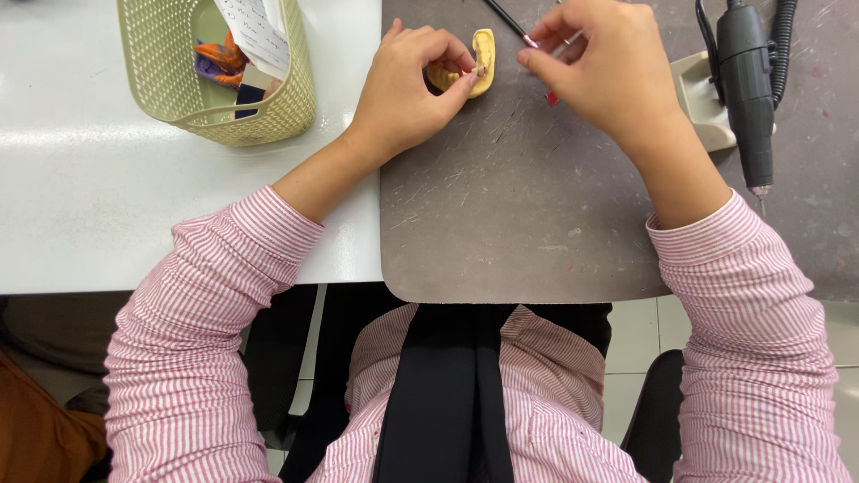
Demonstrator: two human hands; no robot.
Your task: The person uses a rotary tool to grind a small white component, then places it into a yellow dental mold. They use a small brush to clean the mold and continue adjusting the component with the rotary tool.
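Note:
My left hand grips a yellow arch-shaped plaster model, thumb and forefinger pinching its near end over the dark grey work mat. Just to its right, my right hand holds a thin black tool with a pink tip, the tip pointing toward the model. A small red piece shows beneath the right hand's fingers. Both forearms wear pink striped sleeves.
A pale green woven basket with papers and coloured items stands on the white table at the left. A black handheld rotary tool rests on a beige stand at the right, with a coiled cable behind.

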